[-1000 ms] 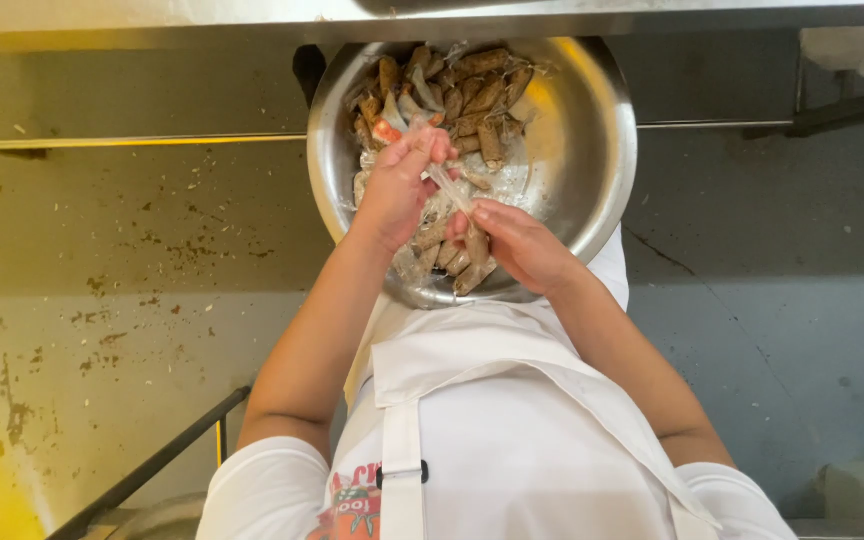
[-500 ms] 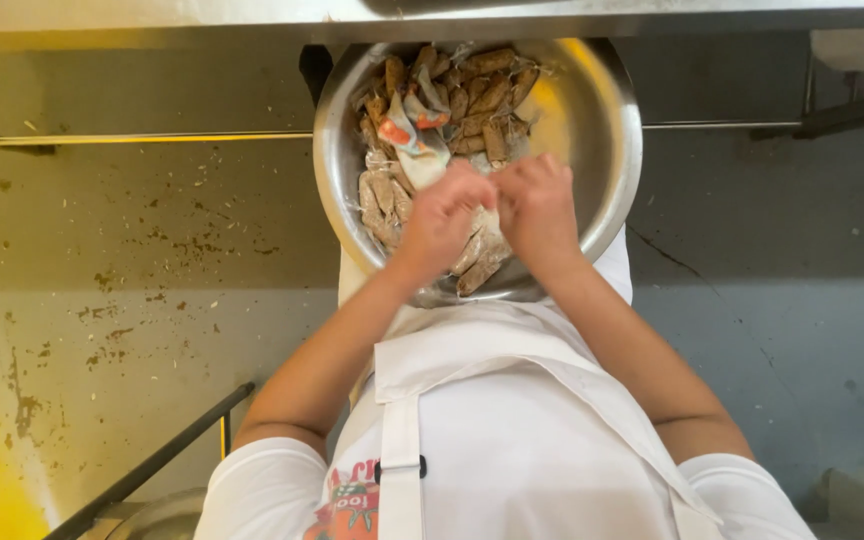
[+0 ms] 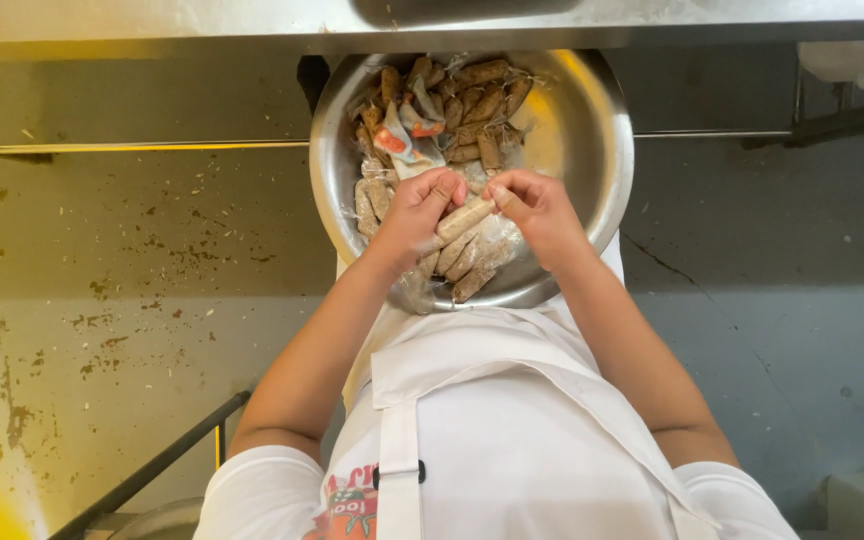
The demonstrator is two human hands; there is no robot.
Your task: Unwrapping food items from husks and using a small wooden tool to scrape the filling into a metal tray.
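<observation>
A large steel bowl [image 3: 592,160] rests in front of me, full of several brown sausages [image 3: 472,105] and crumpled clear wrappers with red print [image 3: 407,135]. My left hand [image 3: 414,210] and my right hand [image 3: 537,205] meet over the bowl's middle. Both grip one pale sausage [image 3: 464,218], which lies slanted between the fingertips. More sausages in clear plastic [image 3: 472,265] lie under the hands at the bowl's near side. I wear a white apron [image 3: 492,430] over a white shirt.
A steel counter edge [image 3: 432,25] runs across the top, above the bowl. Below lies a stained concrete floor [image 3: 132,280]. A dark metal rail [image 3: 152,470] slants at lower left, and a frame bar [image 3: 132,146] crosses behind the bowl.
My hands drew together over the bowl's middle and now both hold one pale sausage. Before, they were apart, reaching among the sausages and wrappers.
</observation>
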